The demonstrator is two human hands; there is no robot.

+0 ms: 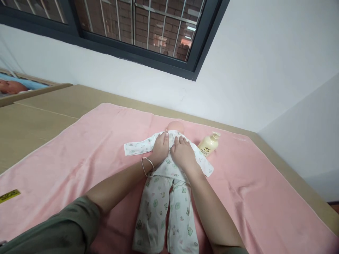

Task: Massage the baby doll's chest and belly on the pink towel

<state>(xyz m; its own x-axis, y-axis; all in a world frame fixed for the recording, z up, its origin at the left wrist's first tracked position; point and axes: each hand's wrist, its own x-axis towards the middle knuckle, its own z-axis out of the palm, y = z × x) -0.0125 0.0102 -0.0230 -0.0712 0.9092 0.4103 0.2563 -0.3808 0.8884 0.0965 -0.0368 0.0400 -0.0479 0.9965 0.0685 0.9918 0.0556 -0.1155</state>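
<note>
Hands: left hand (160, 146) and right hand (183, 151) rest flat, fingers spread, on the doll's top (169, 141), gripping nothing.
Doll (169, 183): lies mid-towel, head toward the wall.
Risk: the lotion bottle (209, 144), lying just beside the right sleeve, could roll if nudged.
Surface: pink towel (79, 148) over a tan counter (31, 123).
Room: white wall (265, 53), barred window (137, 24).

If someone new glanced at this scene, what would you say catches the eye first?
Both hands, the left hand and the right hand, rest flat on the chest of a baby doll in printed pyjamas, lying mid-way on a pink towel. A cream pump bottle lies just right of the doll.
</note>
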